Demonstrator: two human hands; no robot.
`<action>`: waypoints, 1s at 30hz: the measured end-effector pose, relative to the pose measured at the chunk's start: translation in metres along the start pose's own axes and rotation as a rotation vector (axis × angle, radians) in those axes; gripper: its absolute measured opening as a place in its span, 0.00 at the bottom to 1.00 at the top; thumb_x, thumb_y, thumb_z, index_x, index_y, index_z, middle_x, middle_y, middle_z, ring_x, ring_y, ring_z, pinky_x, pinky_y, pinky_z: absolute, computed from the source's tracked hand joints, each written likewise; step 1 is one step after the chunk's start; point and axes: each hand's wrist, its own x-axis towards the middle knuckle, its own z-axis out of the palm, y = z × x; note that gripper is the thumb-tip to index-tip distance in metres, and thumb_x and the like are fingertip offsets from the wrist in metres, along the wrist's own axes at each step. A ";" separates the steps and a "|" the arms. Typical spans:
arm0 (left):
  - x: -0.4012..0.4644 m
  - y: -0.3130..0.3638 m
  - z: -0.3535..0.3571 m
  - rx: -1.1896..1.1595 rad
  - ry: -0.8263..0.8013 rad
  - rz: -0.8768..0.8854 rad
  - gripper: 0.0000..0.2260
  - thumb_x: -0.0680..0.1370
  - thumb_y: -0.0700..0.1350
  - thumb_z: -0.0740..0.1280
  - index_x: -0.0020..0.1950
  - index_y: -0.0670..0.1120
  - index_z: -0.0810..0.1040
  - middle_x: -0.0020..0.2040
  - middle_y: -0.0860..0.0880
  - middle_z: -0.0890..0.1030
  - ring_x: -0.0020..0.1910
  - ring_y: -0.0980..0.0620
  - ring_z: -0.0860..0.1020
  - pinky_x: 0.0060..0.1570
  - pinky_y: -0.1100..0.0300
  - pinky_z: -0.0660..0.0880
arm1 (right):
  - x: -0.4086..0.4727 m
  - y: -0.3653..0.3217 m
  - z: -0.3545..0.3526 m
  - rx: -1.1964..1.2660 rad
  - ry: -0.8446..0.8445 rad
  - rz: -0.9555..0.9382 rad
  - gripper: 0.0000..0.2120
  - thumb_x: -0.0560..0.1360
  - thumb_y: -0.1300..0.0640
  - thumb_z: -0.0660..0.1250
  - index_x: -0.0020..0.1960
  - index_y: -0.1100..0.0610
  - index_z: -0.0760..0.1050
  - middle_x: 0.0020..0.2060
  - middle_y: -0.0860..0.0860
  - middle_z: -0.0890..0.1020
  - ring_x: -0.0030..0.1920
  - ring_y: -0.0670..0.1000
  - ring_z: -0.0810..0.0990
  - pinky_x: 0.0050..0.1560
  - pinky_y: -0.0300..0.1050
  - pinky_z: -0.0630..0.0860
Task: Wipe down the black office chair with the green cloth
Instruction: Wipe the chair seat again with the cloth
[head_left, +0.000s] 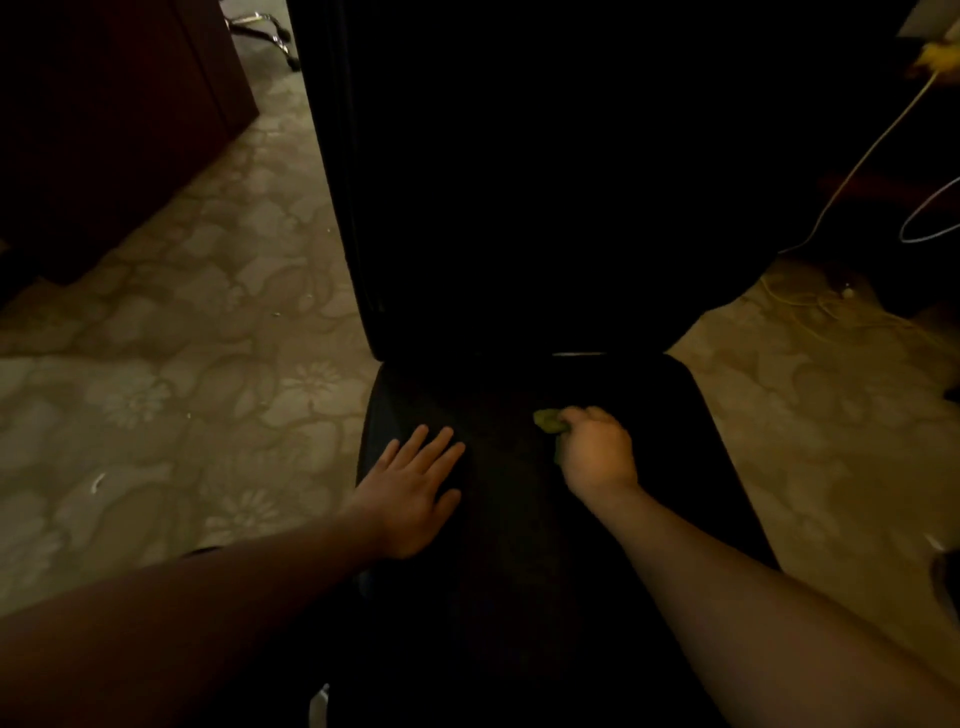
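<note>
Dim head view, read left to right. Far left of the left hand, a dark brown piece of furniture (104, 119) is cut off by the frame edge, its surface too dark to read. Between it and the chair lies patterned floral flooring (171, 364); a chrome chair base (262, 31) shows at the top, mostly cut off. The left hand (410, 493) lies flat and fully open, fingers spread, palm down on the seat of the black office chair (519, 519), holding nothing. Beyond both hands the backrest rises as an almost featureless black mass; its texture and its upper edge cannot be made out. Just right of the left hand, the right hand (597, 452) is curled closed around the green cloth (550, 422), pressed on the seat near its back edge; only a small bunch of cloth shows beyond the fingers, the rest being hidden under the hand. Right of the right hand, a yellow cable (852, 171) and a white cable (924, 218) trail into shadow.
</note>
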 end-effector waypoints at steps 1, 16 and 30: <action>-0.001 0.002 0.009 -0.006 -0.022 -0.015 0.30 0.84 0.62 0.47 0.83 0.55 0.42 0.83 0.54 0.38 0.79 0.50 0.31 0.77 0.48 0.33 | -0.014 -0.019 0.009 0.010 -0.001 -0.072 0.14 0.74 0.60 0.63 0.56 0.51 0.80 0.49 0.52 0.79 0.51 0.57 0.78 0.52 0.50 0.76; -0.004 0.016 0.016 0.021 -0.044 -0.108 0.31 0.83 0.62 0.46 0.83 0.55 0.39 0.83 0.53 0.35 0.80 0.48 0.32 0.78 0.44 0.34 | -0.089 0.057 -0.017 -0.043 0.124 0.185 0.15 0.77 0.60 0.63 0.62 0.52 0.77 0.53 0.53 0.77 0.54 0.57 0.77 0.56 0.54 0.75; -0.085 0.058 0.017 0.012 -0.119 -0.076 0.33 0.83 0.62 0.55 0.84 0.51 0.47 0.84 0.49 0.45 0.82 0.43 0.42 0.79 0.42 0.44 | -0.236 0.003 -0.024 -0.057 -0.246 -0.288 0.16 0.77 0.57 0.62 0.63 0.46 0.74 0.54 0.49 0.75 0.57 0.54 0.74 0.57 0.50 0.70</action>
